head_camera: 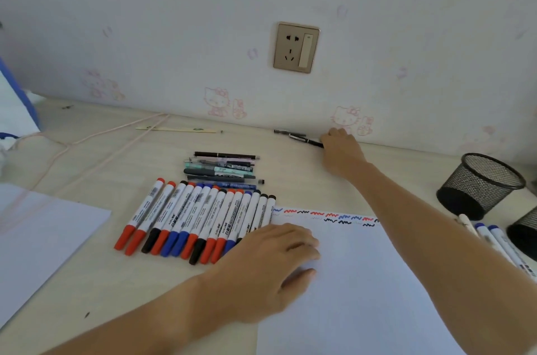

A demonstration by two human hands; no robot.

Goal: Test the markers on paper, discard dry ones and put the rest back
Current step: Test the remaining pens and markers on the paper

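Up against the cartoon-cat wallpaper, the right hand [341,148] is curling its fingers around a black pen [306,139] at the desk's [87,162] back edge. The left hand [270,264] is pressing loosely spread fingers on the scribbled test paper [363,282], beside the row of whiteboard markers [200,218].

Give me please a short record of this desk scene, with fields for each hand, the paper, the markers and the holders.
left hand: left hand rests flat on the test paper, fingers straight
right hand: right hand reaches to the wall and grips a black pen
test paper: red, blue and black scribbles along its far edge
markers: row of capped markers left of the paper, red, blue and black caps
pens: small pile of pens behind the row
holders: mesh pen holder at the right, upright; a second one partly out of view
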